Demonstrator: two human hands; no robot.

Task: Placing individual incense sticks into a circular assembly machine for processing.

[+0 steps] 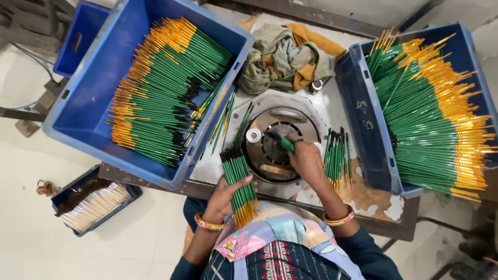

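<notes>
Fingers of the left hand clasp a brush bundle; right hand pinches one brush, tip hidden.

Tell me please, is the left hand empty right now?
No, the left hand grips a bundle of green brushes beside the round metal machine plate.

At centre, on the worn metal work table, a round metal machine plate. Left of it, a large blue plastic crate filled with green-handled paintbrushes; right of it, a second blue plastic crate likewise filled. Behind the plate, a crumpled cloth. Just right of the plate, a small loose bunch of brushes. On the floor, lower left, a small dark tray of pale sticks. Far upper left, an empty blue bin.
</notes>
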